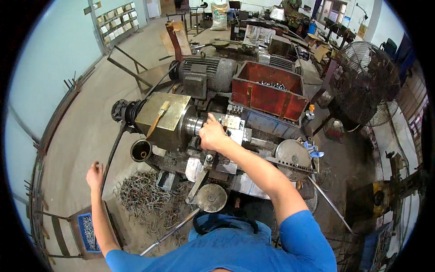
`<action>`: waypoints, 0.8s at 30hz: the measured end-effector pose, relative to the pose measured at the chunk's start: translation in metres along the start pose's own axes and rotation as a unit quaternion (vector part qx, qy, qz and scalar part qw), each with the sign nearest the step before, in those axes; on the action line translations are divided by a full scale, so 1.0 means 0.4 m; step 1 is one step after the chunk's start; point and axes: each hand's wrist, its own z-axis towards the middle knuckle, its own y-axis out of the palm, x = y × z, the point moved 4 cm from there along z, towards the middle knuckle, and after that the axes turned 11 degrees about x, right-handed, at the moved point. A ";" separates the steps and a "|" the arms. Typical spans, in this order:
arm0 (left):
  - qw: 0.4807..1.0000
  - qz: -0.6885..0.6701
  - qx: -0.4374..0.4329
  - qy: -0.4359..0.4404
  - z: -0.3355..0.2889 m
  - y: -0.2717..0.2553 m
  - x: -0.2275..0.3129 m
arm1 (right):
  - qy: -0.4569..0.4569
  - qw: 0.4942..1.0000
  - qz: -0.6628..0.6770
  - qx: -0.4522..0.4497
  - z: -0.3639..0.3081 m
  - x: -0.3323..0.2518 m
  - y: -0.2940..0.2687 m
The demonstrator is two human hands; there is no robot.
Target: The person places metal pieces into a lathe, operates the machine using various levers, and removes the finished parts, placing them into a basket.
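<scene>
Head view: the right hand (211,133) is at the middle of the machine, one finger stretched out and the others curled under, right beside the shiny spindle nose (194,126); whether those fingers are closed on a small piece or only touch the metal, I cannot tell. Just right of the hand sits the pale tool block (232,121). The left hand (95,177) is held well out to the left, fingers loosely curled, near a dark cable (112,159); whether it holds anything cannot be made out. Left of the spindle nose stands the headstock (154,120), a brush (158,118) lying across its flat top with its bristles pointing away from the person. A round can (141,150) is at the near left corner of the headstock. Behind it is a ribbed grey motor (206,76), and to the motor's right a red bin (260,100) holding small metal parts, resting on a grey-blue bin (265,124). Nearer the person, a round plate (211,198) is on the end of a long bar (170,231), and a second disc (293,154) lies to the right. Tangled metal shavings (145,192) cover the floor at left; beyond them, at lower left, is a blue tray (81,228) of small parts. A caged fan (366,81) stands at far right.
</scene>
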 end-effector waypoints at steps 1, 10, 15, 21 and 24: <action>0.996 0.004 -0.052 -0.066 -0.030 0.046 -0.094 | -0.005 1.000 0.005 -0.010 0.007 -0.011 -0.001; 0.996 0.081 0.007 -0.029 -0.260 0.007 0.187 | 0.026 0.999 0.016 0.020 0.007 -0.006 0.039; 0.992 0.043 -0.092 0.080 -0.194 0.022 0.166 | 0.029 0.999 -0.014 0.030 0.002 -0.011 -0.001; 0.942 -0.232 -0.224 -0.095 -0.167 0.101 0.120 | 0.021 0.972 -0.040 0.231 -0.078 0.162 -0.173; 0.958 -0.198 -0.197 -0.058 -0.167 0.100 0.135 | 0.161 0.949 -0.021 0.269 -0.120 0.367 -0.225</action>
